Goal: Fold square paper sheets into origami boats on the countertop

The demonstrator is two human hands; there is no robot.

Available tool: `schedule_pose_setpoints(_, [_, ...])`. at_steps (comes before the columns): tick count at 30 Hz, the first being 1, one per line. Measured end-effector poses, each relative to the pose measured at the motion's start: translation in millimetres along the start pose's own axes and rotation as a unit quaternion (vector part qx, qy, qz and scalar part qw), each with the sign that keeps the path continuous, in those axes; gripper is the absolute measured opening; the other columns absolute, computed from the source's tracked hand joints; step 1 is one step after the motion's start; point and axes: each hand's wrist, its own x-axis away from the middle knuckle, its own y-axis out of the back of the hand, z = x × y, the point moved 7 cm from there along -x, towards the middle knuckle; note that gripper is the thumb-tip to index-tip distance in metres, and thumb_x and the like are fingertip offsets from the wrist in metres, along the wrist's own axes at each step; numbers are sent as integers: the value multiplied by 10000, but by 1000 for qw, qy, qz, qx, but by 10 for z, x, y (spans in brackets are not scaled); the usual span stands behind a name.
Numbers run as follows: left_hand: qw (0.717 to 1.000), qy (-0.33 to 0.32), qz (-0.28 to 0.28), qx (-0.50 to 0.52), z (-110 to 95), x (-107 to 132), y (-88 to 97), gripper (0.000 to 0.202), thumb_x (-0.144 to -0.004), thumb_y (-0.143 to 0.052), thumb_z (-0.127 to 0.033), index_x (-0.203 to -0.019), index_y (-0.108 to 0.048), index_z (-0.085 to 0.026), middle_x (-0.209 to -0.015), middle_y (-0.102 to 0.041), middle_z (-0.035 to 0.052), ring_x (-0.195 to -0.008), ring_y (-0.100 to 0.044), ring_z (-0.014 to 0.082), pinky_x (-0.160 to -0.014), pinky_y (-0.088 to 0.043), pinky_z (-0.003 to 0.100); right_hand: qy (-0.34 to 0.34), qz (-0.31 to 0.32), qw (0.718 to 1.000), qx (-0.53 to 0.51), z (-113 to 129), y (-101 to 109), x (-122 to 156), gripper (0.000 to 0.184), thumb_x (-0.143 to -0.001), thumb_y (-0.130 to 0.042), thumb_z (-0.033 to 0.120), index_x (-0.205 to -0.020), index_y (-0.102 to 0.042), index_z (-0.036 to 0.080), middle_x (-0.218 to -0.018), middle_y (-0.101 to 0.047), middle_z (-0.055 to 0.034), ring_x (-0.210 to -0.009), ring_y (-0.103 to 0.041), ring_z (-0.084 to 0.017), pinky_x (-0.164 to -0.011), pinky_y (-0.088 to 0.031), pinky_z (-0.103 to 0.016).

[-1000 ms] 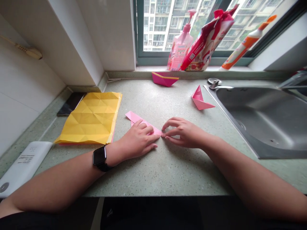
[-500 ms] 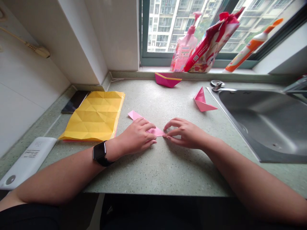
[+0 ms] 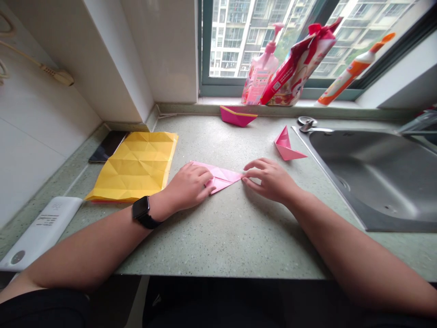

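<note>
Origami paper (image 3: 223,177) lies folded into a flat triangle on the desk (image 3: 235,241). The left hand (image 3: 189,186) presses its left end with open, flat fingers, while the right hand (image 3: 269,180) stays open, fingers loosely curved, tips at the paper's point. Folding seems in hand; the next move appears to call for firming the crease.

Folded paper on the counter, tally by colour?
Pink: 2 (piece under the left hand, piece beside the sink)
Magenta: 1 (boat shape at the back)
Yellow: 1 (creased sheet)
Total: 4
Red edge under the yellow sheet not counted; can't tell if separate.
</note>
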Motion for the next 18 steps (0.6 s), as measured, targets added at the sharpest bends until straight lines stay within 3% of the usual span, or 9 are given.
schedule_pose_setpoints(4, [1000,5,6,-8,32,9,-43,261,-1090,-688,-403,-1232,-712,-186,-1271,-794,136,-1222,-704,326,-1149,-486,538,-67,-53,995,42,-150,3,13,251,-1074,-657,335,-1213,-855,267,-1205,-805,-137,-1111,-720,-346,-995,-575,-574])
schedule_pose_setpoints(8, [1000,-5,14,24,-30,29,-71,385,-1093,-703,-418,-1392,-670,-178,-1343,-780,147,-1243,-705,331,-1086,-509,497,-28,-68,997,9,82,-47,-13,308,-1090,-646,321,-1352,-800,274,-1219,-804,-124,-1107,-715,-313,-1013,-570,-536])
schedule_pose_setpoints(13, [996,-36,31,77,-159,52,-81,360,-1106,-686,-379,-1411,-665,-188,-1302,-799,114,-1193,-709,308,-1093,-504,479,3,-24,1000,8,344,-181,-75,291,-1107,-659,381,-1347,-806,308,-1243,-801,-110,-1130,-692,-308,-1049,-535,-527])
schedule_pose_setpoints(18, [997,-35,21,68,-89,50,-42,516,-1018,-800,-454,-1448,-653,-209,-1419,-746,140,-1308,-651,351,-1168,-461,535,-7,-4,1000,5,269,-214,-89,254,-1113,-656,419,-1236,-837,290,-1241,-806,-109,-1144,-698,-306,-1120,-490,-561])
